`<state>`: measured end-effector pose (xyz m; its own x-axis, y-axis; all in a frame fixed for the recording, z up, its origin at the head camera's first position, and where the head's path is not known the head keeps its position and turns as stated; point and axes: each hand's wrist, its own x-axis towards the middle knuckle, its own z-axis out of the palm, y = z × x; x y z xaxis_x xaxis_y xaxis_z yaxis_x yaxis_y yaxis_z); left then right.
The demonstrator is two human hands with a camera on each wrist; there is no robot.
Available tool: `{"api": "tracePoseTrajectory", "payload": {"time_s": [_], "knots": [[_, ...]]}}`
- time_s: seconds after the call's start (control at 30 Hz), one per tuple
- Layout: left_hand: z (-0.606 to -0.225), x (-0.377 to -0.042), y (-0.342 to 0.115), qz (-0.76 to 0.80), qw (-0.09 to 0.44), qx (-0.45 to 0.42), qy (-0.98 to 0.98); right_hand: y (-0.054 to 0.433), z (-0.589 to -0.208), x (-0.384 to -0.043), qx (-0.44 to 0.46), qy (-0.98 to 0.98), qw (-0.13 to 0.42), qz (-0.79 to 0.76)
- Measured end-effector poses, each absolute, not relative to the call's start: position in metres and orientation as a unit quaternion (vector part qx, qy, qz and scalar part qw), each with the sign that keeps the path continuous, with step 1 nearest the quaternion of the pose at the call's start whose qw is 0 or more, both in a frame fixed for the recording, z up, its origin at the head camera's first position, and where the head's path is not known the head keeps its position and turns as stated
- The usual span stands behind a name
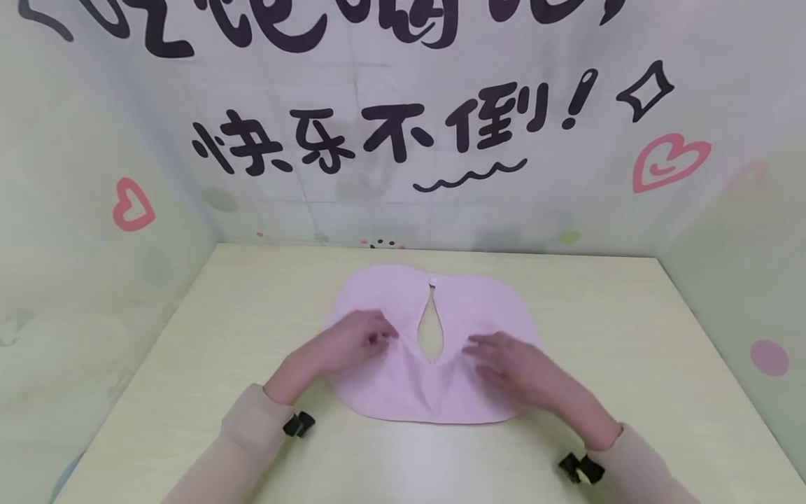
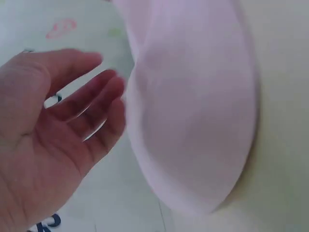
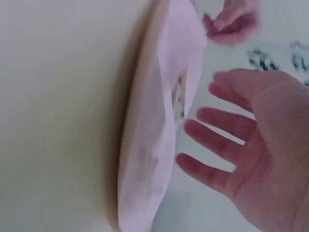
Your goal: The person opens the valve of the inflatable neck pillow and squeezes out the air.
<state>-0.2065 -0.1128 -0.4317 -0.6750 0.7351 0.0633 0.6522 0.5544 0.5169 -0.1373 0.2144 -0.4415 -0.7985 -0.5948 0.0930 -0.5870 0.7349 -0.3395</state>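
Observation:
A pink cloth bib (image 1: 384, 388) lies spread on the table in the head view, with rounded corners and a teardrop-shaped opening in its middle. The opening's two edges meet at a small fastening near the far side. Creases run from the opening toward the near edge. My left hand (image 1: 355, 341) hovers over the bib's left half, its fingers loosely bent and apart from the cloth in the left wrist view. Over the right half is my right hand (image 1: 513, 364), fingers spread and relaxed. In the right wrist view, nothing is between that hand's fingers and thumb.
The pale wooden table (image 1: 252, 308) reaches back to a white printed cloth wall (image 1: 378, 210) with black lettering and pink hearts. Similar cloth walls rise along its left and right sides. Both sleeves (image 1: 255, 420) carry a small black clip near the cuff.

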Motion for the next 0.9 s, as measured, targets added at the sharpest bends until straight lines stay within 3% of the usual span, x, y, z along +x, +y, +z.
{"api": "tracePoseTrajectory", "payload": {"time_s": [0.1, 0.23, 0.37, 0.67, 0.9], "knots": [[-0.426, -0.231, -0.122, 0.273, 0.032, 0.331, 0.903, 0.234, -0.443, -0.167, -0.208, 0.947, -0.006, -0.245], [-0.429, -0.260, -0.135, 0.266, 0.007, 0.243, 0.933, 0.259, -0.450, -0.205, -0.099, 0.944, -0.026, -0.314], [-0.439, -0.277, -0.142, 0.261, 0.007, 0.170, 0.950, 0.272, -0.456, -0.227, -0.030, 0.931, 0.009, -0.364], [-0.457, -0.297, -0.143, 0.375, 0.095, 0.053, 0.920, 0.270, -0.452, -0.243, 0.064, 0.891, 0.088, -0.441], [-0.461, -0.309, -0.143, 0.429, 0.123, -0.016, 0.895, 0.266, -0.453, -0.243, 0.096, 0.903, 0.056, -0.414]]}}
